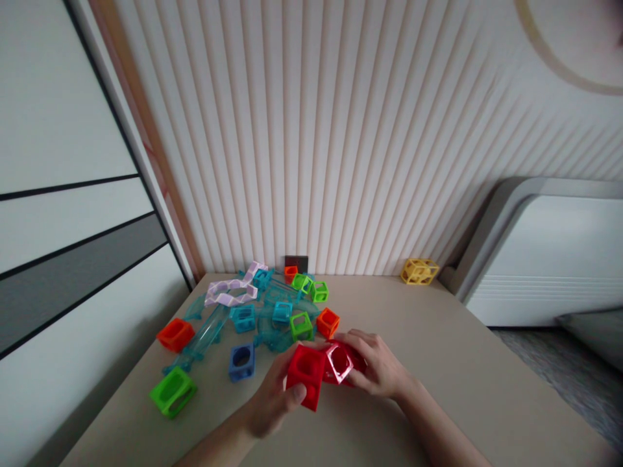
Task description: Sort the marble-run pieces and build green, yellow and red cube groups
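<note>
My left hand (273, 397) is closed around a red hollow cube block (306, 371), its thumb pressed on the near face. Right beside it, my right hand (377, 363) grips a darker, glossy red block piece (339, 362) with a round opening turned toward me. The two red pieces meet or nearly meet; I cannot tell if they are joined. Just behind my hands lie an orange cube block (328, 322) and a green cube block (302, 326). A blue cube block (242, 362) stands to the left of my left hand.
Clear teal track pieces (209, 334) and several cube blocks spread over the table's (428, 337) left side. A lilac zigzag piece (231, 292) rests on them. A green block (173, 392) and an orange block (176, 335) sit far left. Yellow frame blocks (419, 271) stand by the ribbed wall.
</note>
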A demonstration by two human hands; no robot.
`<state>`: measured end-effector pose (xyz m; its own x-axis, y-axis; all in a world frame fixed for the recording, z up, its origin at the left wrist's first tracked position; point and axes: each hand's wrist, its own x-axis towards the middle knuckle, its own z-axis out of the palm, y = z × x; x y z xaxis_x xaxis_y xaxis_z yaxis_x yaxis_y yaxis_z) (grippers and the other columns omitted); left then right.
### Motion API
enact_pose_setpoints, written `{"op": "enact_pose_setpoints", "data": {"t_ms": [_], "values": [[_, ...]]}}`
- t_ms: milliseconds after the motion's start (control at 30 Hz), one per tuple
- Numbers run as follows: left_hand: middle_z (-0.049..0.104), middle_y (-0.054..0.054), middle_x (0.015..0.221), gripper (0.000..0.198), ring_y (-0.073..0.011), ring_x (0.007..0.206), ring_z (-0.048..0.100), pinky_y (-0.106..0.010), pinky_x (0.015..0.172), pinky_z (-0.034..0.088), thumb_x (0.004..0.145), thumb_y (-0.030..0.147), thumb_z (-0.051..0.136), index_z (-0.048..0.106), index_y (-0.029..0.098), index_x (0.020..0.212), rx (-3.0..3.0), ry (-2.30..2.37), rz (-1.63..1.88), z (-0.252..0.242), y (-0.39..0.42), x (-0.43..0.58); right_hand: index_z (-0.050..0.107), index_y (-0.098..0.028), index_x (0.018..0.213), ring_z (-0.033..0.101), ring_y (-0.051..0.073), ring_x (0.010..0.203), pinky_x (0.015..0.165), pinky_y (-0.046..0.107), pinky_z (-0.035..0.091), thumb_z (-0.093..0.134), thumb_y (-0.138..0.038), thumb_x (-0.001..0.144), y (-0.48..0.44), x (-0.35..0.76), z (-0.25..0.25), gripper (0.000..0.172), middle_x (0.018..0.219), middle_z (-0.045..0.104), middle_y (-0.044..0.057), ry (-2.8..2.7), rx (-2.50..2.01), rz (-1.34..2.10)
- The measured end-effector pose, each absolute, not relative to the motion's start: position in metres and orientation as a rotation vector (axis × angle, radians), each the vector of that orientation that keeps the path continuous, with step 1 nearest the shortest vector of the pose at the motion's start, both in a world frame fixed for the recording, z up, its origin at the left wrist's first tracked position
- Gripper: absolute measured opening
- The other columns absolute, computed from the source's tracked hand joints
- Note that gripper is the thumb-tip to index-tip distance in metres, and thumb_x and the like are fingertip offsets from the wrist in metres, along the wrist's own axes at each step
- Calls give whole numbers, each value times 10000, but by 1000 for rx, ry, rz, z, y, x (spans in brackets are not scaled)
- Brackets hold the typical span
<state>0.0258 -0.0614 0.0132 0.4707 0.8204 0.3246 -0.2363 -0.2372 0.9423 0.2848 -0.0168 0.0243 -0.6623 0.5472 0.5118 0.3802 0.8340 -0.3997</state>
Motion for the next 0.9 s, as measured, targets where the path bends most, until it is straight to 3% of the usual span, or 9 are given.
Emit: {"op": "enact_pose_setpoints", "data": {"t_ms": [233,500,700,900], "values": [[679,-126,1119,566,-276,1012,649,-397,863,543,910,641,521,619,186,1233,1630,688,1260,-4,-63,26,510,-216,1258,676,211,810,715,325,509,519,-496,959,-23,277,26,410,967,707,101,-2354,-609,457],[654,-79,1034,533,-271,933,635,-434,815,540,887,676,511,543,279,1241,1838,549,1885,-10,-59,34,496,-208,1297,669,219,803,715,322,505,495,-511,960,-30,262,24,453,950,702,103,-2458,-584,452],[731,-39,883,304,-205,731,667,-362,734,510,927,327,615,499,301,1206,2319,354,1513,-2,-62,28,521,-205,1274,661,234,782,709,330,492,429,-557,964,-36,245,15,478,912,694,98,-2521,-605,400],[765,-41,823,402,-194,666,701,-334,762,528,958,317,551,469,249,1346,2645,318,1433,15,-64,19,531,-195,1215,639,237,749,677,325,490,431,-558,935,-40,234,10,469,880,681,87,-2511,-560,461]]}}
